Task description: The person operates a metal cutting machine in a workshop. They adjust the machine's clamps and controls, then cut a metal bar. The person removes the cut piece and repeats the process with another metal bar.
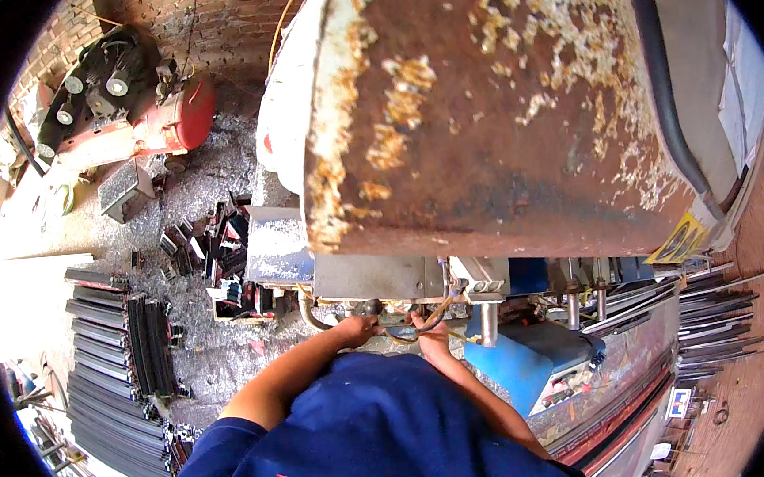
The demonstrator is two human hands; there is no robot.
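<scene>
In front of my body, both my hands reach to the near side of a machine with a grey metal cover (376, 277). My left hand (356, 331) is closed just below a dark round knob (367, 308); whatever lies in its fingers is hidden. A short way to the right, my right hand (430, 334) is up against yellowish and dark cables (440, 311) under the cover. Its fingers look curled, and I cannot make out what they hold. A bent grey pipe (309, 310) stands left of my left hand. Metal cylinders (488, 324) hang to the right.
A large rusty panel (480, 116) overhangs the machine. Stacked dark profiles (108, 382) lie at the left, near a box of short offcuts (240, 297). A red compressor tank (187, 115) stands at the far left. A blue guard (511, 371) and long bars (716, 321) are on the right.
</scene>
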